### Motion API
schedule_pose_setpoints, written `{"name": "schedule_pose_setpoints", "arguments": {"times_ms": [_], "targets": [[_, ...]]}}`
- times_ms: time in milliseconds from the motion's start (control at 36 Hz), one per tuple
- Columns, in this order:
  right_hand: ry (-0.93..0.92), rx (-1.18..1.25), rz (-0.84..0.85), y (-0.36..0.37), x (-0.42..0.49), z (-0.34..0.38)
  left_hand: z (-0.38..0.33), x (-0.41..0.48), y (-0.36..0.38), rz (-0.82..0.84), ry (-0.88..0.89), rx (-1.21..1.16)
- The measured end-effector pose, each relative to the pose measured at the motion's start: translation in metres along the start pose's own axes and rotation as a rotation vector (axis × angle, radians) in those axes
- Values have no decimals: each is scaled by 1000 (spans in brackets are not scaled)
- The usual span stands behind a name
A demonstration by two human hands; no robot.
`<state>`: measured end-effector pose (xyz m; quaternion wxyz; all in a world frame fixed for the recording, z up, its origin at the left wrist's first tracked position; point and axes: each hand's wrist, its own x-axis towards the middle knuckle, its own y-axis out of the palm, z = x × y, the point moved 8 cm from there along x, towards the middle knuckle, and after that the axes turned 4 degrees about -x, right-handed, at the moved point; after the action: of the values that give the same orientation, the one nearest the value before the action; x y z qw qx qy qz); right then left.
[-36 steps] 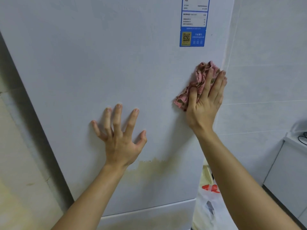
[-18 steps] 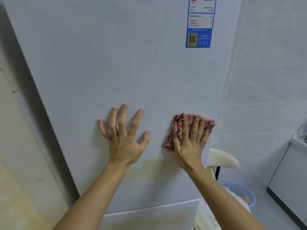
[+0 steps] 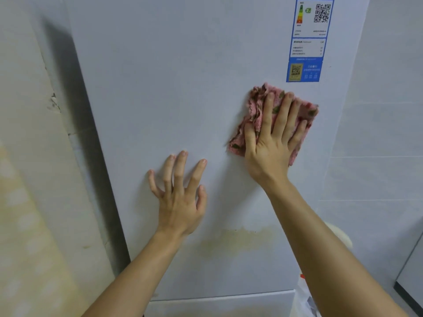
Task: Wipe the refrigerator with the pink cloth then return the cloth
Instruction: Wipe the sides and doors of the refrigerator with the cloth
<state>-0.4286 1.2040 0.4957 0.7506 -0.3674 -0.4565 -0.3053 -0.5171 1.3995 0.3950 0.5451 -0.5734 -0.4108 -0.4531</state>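
The white refrigerator door (image 3: 183,88) fills the middle of the view. My right hand (image 3: 272,143) presses the pink floral cloth (image 3: 256,110) flat against the door with straight, spread fingers, just below the blue energy label (image 3: 309,40). My left hand (image 3: 180,197) rests on the door lower and to the left, fingers spread, holding nothing. A yellowish stain (image 3: 240,241) marks the door below both hands.
A tiled wall (image 3: 377,133) stands right of the refrigerator and a beige wall (image 3: 27,179) to its left. A white cabinet (image 3: 412,271) sits at the lower right. The lower door's seam (image 3: 217,296) runs beneath the stain.
My right hand slid the cloth down to beside the left hand, then back up and right to under the label. The left hand stayed planted on the door.
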Motion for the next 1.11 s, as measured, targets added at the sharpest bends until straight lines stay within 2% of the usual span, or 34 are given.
{"name": "schedule_pose_setpoints", "arguments": {"times_ms": [250,500,639,833,1000,1111], "targets": [[-272,-117,86,52,-151,-1,21,-3,-9,31,-14,-12],[-320,-132,29,39,-106,21,39,-4,-13,42,5,4],[-259,-132,-73,24,-45,58,43,1,-15,11,-7,1],[-139,-46,-91,7,22,117,56,10,-23,-31,17,32],[-164,-76,-162,14,-7,119,68,11,-26,-49,12,27],[-251,-48,-45,44,-94,109,67,8,-27,-48,-1,-2]]}}
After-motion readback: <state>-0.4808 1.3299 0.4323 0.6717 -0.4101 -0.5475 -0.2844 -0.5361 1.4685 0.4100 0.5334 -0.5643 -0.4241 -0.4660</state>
